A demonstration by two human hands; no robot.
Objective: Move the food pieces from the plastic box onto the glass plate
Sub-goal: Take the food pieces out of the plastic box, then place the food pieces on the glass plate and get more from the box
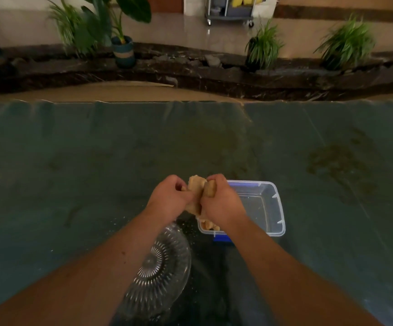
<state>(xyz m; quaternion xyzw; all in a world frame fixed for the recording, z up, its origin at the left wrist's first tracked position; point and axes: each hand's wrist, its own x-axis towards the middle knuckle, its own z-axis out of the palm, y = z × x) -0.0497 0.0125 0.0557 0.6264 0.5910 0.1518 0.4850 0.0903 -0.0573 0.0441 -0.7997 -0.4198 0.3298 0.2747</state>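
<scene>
Both hands, the left hand [170,196] and the right hand [219,201], were clenched on one pale food piece [196,191], held above the near-left corner of the plastic box [273,208]. It looked light, soft and crumbly (crumbs lay around), so a gentle hold from both sides seemed wise. At least one more piece [208,224] stayed in the box; the one glass plate [165,267] carried none.

plastic box [271,208]: you'll find no label or brand to read on its clear walls or blue rim
glass plate [165,267]: you see only a pressed ray pattern, no lettering
food pieces [196,194]: no wrapper, no print
table cover [73,161]: stains and crumbs, no writing
cart [229,10] at the back: too blurred for you to read anything
</scene>
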